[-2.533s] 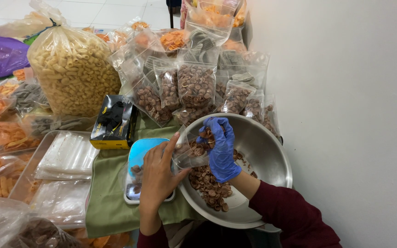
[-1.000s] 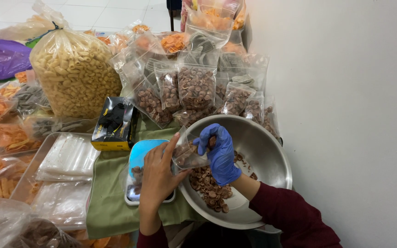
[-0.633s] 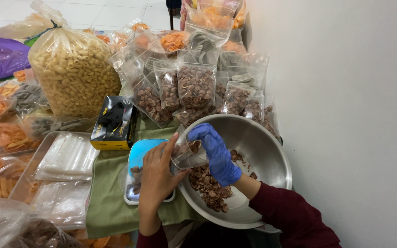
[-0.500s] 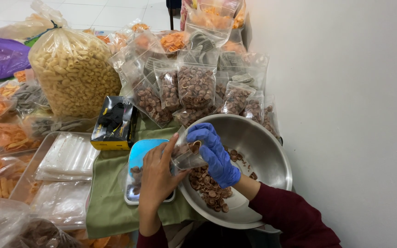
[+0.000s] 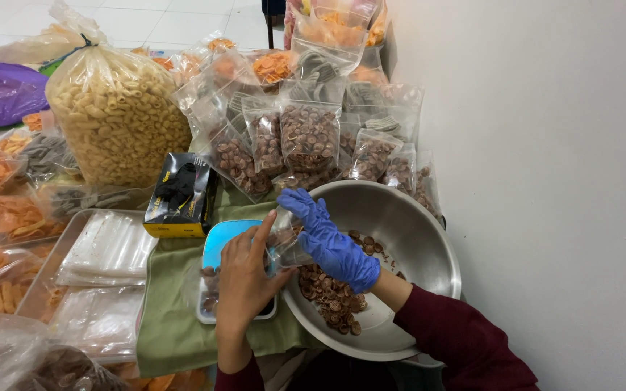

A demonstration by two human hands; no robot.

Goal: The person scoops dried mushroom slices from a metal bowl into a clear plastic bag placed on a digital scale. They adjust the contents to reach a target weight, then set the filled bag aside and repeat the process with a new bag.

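My left hand (image 5: 244,279), bare, holds a small clear plastic bag (image 5: 284,245) open at the rim of a large steel bowl (image 5: 414,239). In a blue glove, my right hand (image 5: 327,242) reaches over the bag's mouth, fingers curled at it. Small brown round snacks (image 5: 331,297) lie in the bowl's bottom. Whether snacks are in the gloved fingers is hidden. Under my left hand sits a light blue kitchen scale (image 5: 226,242) on a green cloth (image 5: 175,318).
Filled bags of brown snacks (image 5: 309,137) stand behind the bowl. A big bag of pale ring crackers (image 5: 114,119) and a black-and-yellow glove box (image 5: 180,195) are left of them. A steel tray of empty clear bags (image 5: 106,253) lies at left. A white wall is on the right.
The gloved right hand has dipped from above the bowl down to the bag's mouth. The left hand keeps the bag in place.
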